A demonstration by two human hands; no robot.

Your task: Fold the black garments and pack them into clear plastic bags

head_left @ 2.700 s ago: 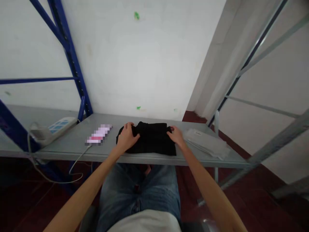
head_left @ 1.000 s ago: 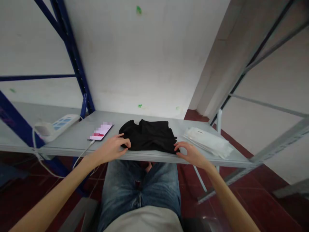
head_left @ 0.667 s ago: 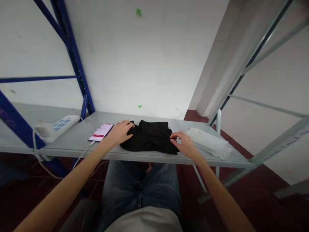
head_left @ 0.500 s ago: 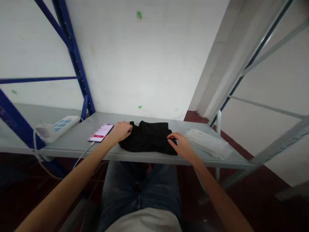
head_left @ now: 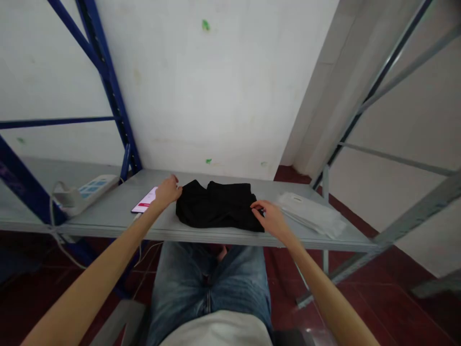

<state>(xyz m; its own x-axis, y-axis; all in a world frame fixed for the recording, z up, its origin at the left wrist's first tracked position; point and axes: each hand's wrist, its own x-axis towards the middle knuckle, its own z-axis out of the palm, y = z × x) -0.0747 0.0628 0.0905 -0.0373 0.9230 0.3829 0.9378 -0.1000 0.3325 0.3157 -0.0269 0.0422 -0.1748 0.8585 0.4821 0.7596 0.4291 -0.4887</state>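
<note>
A black cloth garment point(head_left: 219, 206), folded into a flat, wide bundle, lies on the grey shelf point(head_left: 201, 234) in front of me. My left hand point(head_left: 168, 191) is just off its left end, fingers loosely bent and apart, with nothing in them. At the right end, my right hand point(head_left: 269, 217) pinches the cloth's edge between thumb and fingers. What kind of garment it is cannot be made out. Close to my left forearm lies a phone point(head_left: 144, 201) with a lit screen, partly covered by the hand and wrist.
Thin white plastic bags point(head_left: 313, 214) lie in a stack to the right. On the left are a white power strip point(head_left: 95, 187) with a plug and a white cable point(head_left: 54, 211). A blue upright point(head_left: 117, 91) stands at left, and a white wall point(head_left: 216, 96) closes off the back.
My left hand has let go of the garment's left end and shifted left, over part of the phone. My right hand stays at the right edge, its fingertips closer together.
</note>
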